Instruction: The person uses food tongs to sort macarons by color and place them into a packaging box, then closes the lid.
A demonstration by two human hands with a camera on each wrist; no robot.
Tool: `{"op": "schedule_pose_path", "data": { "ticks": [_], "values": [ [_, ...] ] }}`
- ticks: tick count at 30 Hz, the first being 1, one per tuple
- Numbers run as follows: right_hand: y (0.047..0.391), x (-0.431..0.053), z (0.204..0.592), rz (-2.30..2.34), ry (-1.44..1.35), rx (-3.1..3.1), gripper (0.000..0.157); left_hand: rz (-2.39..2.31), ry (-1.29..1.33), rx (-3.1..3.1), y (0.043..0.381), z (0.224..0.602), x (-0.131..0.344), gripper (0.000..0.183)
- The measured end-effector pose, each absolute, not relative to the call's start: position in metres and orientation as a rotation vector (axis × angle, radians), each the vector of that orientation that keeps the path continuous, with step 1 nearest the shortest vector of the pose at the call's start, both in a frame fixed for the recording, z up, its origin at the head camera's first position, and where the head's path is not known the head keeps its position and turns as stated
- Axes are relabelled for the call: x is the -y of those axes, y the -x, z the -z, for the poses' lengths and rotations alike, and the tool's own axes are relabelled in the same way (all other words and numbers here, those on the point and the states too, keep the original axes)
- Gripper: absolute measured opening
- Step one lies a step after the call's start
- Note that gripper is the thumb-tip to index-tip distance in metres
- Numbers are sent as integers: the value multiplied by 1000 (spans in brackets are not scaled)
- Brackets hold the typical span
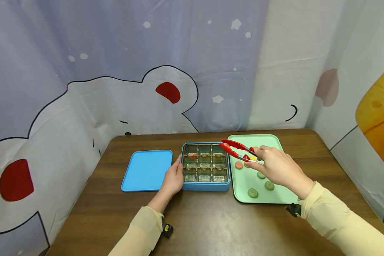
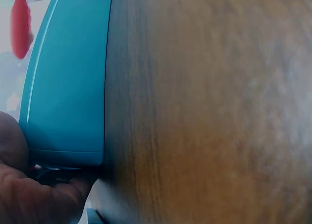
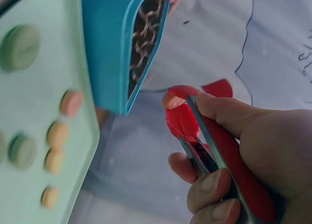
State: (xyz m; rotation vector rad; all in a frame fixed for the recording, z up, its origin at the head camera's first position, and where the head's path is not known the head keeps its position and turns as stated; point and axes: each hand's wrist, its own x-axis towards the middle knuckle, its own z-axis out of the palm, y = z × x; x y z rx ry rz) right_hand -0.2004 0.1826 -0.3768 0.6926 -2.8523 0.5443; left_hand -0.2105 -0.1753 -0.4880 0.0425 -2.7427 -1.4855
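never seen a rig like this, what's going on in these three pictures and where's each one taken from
There's no machine here, just a person using bare hands. The big picture comes from a camera on their head, looking forward and down; the others come from cameras on the left and right wrists. On the wooden table lie a flat blue panel, a blue box with nine compartments, and a pale green tray of small round pieces: green, pink and yellow. The left hand grips the box's left side. The right hand holds red-tipped tongs, which pinch a pink piece. Another pink piece sits inside the box.
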Motion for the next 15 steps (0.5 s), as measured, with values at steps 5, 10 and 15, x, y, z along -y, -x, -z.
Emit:
{"op": "schedule_pose_path", "data": {
  "ticks": [5,10,15],
  "values": [
    [205,-155,376,-576,-752,2846,31,1472,-31,2737,210,488,174,52],
    [208,-131,379,-539,-811,2840,28,1499,-24,2733,209,487,175,53],
    [207,-111,381,-527,-855,2848,41,1490,-5,2723,209,487,176,52]
  ]
}}
